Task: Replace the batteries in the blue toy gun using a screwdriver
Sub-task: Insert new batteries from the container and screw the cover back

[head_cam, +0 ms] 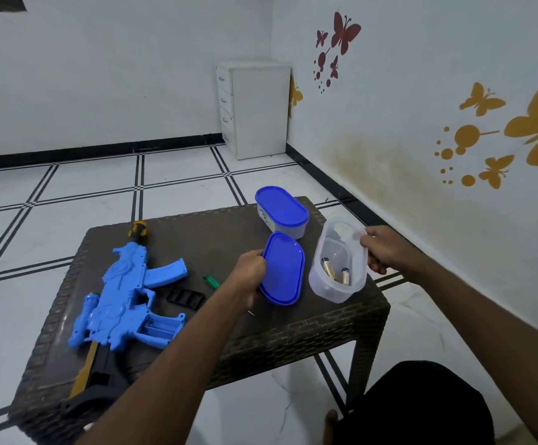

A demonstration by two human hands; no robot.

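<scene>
Blue toy gun lies flat on the tabletop at about 9 o'clock, muzzle toward 12, stock toward 6. Its battery bay at the grip looks open; whether cells sit inside, cannot tell. A black cover plate lies just beside the gun at its 3 o'clock, the green-handled screwdriver close by, partly hidden behind the left forearm.

Left hand grips a blue lid by its near edge, lifted and tilted. Right hand holds a clear container by its rim, tipped toward the viewer at about 2 o'clock; two batteries show inside. A second container with its lid on stands at 12 o'clock.

Step in hand, by my reading: the battery container is opened and the cells are being fetched.

Next move likely calls for setting the lid down to free the left hand, then tipping or picking the batteries out. They are round and may roll on the tabletop.
</scene>
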